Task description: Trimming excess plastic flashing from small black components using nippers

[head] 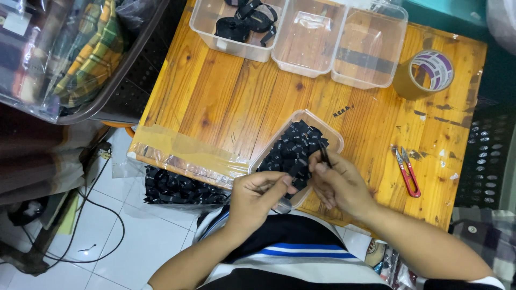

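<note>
My left hand point(259, 194) and my right hand point(336, 185) meet at the near edge of a wooden table point(236, 102). Between their fingers they pinch a small black fabric label point(299, 169). My right hand also holds a thin dark tool point(324, 154) that points up over the tub. Right behind my hands stands a clear plastic tub point(331, 135) heaped with several black labels point(293, 147) printed in white.
Red thread snips point(407, 171) lie to the right of my hands. A brown tape roll point(424, 73) stands at the far right. Three clear tubs line the far edge, the left tub point(207, 27) holding black straps. A black bundle point(174, 188) sits on the floor.
</note>
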